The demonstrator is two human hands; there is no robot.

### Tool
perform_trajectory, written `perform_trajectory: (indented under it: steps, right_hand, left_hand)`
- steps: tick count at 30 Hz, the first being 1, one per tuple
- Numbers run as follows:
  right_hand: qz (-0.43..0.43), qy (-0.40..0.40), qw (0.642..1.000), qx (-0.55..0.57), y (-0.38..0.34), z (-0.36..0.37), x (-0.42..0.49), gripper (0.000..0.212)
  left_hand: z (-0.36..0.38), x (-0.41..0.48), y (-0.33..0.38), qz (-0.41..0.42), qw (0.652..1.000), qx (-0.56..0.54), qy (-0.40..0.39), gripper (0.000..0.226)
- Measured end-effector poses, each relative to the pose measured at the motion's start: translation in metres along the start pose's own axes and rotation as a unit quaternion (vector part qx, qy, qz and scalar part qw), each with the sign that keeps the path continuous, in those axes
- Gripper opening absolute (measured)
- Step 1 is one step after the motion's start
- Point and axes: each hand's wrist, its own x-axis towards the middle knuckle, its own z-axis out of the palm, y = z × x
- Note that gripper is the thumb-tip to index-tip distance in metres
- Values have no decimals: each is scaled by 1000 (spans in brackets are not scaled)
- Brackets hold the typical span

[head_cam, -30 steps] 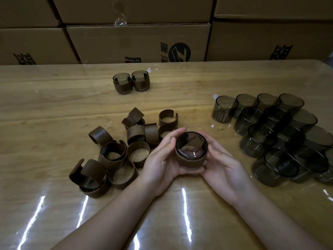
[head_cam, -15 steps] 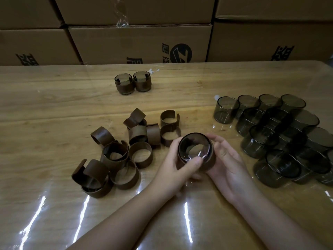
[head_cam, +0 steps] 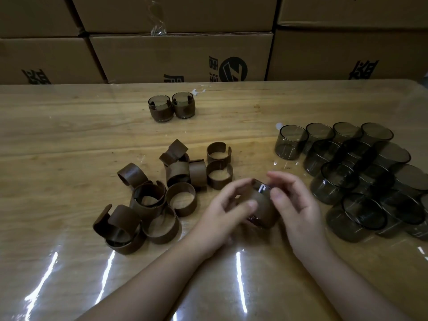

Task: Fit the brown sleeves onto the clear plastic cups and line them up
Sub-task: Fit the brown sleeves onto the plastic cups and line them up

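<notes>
1. Near the front middle of the surface point(head_cam: 69, 140), the left hand point(head_cam: 222, 216) and right hand point(head_cam: 296, 205) together hold one cup point(head_cam: 262, 188), tipped on its side with a sleeve point(head_cam: 261, 208) wrapped round it.
2. Left fingers point(head_cam: 251, 204) curl against the sleeve's near side; right fingers point(head_cam: 276, 194) press its far side by the rim. Both hands are grasping the cup, though motion blur hides the exact contact.
3. Just left of the hands lies a heap of loose sleeves point(head_cam: 159, 193), some upright, some tumbled on one another.
4. To the right stands a cluster of bare cups point(head_cam: 361, 177), smoky and see-through, packed close and touching.
5. Farther back, near the middle, two finished cups point(head_cam: 171, 108) stand upright side by side, touching, each in a sleeve.
6. Behind the surface, cardboard boxes point(head_cam: 180, 56) are stacked. The middle one bears a dark round logo point(head_cam: 232, 69) with a slanted mark, beside printed characters cut off by the surface edge and not readable; partial dark characters also show on the boxes at left and right.
</notes>
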Motion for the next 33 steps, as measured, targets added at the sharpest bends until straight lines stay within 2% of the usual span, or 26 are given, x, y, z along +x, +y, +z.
perform_trajectory:
  steps: [3, 8, 13, 17, 24, 33]
  right_hand:
    - [21, -12, 999, 26, 2, 1, 3, 39]
    - [57, -80, 993, 58, 5, 7, 3, 48]
    - [60, -105, 991, 54, 4, 4, 4, 47]
    - [55, -117, 990, 52, 5, 3, 4, 53]
    - [70, -103, 991, 47, 12, 2, 5, 50]
    - [76, -124, 989, 37, 14, 1, 5, 47]
  left_hand:
    - [-7, 4, -1, -59, 972, -225, -21, 52]
    - [-11, 11, -6, -73, 929, -362, -19, 55]
    - [-15, 11, -9, -83, 934, -345, -35, 57]
    - [-19, 10, -8, -79, 938, -334, -58, 75]
    - [-13, 12, -7, -67, 942, -325, -45, 40]
    - [-8, 10, -5, -37, 958, -282, -27, 37]
